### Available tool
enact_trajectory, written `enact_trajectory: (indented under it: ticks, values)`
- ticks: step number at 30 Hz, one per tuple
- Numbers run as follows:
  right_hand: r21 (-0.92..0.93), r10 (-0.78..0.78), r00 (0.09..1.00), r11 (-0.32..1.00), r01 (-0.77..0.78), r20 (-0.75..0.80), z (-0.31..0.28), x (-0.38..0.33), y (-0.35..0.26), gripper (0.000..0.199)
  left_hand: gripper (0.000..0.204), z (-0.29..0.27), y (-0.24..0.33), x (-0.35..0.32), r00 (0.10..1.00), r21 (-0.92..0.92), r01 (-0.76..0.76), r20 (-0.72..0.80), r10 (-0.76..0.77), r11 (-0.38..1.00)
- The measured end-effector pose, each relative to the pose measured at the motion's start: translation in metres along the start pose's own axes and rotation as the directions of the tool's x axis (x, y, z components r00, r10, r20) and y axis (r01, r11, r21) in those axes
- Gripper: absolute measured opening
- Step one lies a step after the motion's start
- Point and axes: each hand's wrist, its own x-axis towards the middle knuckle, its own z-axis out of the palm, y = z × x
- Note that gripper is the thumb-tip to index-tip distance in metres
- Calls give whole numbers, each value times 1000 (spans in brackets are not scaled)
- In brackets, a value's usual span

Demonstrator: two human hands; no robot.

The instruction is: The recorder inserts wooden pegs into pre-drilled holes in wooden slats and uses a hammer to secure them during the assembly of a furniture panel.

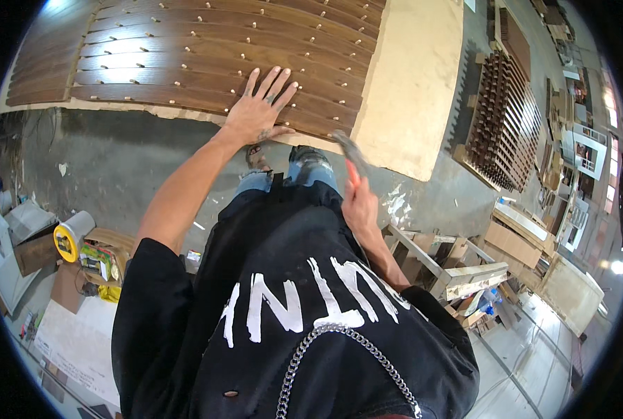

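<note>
My left hand (257, 117) lies flat with fingers spread on a dark brown wooden slat panel (206, 77), close to its near edge. Rows of short pale dowels stick up from the slats; one dowel (341, 102) stands right of that hand. My right hand (360, 209) is wrapped round the red-orange handle of a hammer (349, 148). Slightly blurred, the hammer's metal head is at the panel's near right corner, beside a dowel (330, 135); whether they touch I cannot tell.
A pale board (413, 84) lies under the panel and extends to its right. Another stack of dowelled brown slats (503, 119) is at the far right. Low wooden frames (458, 269) stand near my right arm. A white bucket (75, 234) and boxes are at the left.
</note>
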Motion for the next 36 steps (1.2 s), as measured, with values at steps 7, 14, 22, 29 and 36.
enact_trajectory:
  ticks: [7,14,22,29,36]
  values:
    - [122,25,992,992,-10,-121,-19,17,-17,31,97,-2,0,1,999,98,14,47,-19,995]
    - [-61,77,996,995,-74,47,-7,50,8,32,107,2,0,1,998,-46,56,-25,-58,997]
    - [114,41,987,993,-24,-153,-2,70,-4,30,116,-8,1,7,996,17,63,55,-64,998]
    - [223,47,965,975,13,-258,-28,91,-37,40,115,-8,-5,9,999,-26,40,37,-39,999]
    - [-48,49,997,998,-51,-58,-12,120,-5,37,116,-10,-7,11,998,-84,61,36,-58,995]
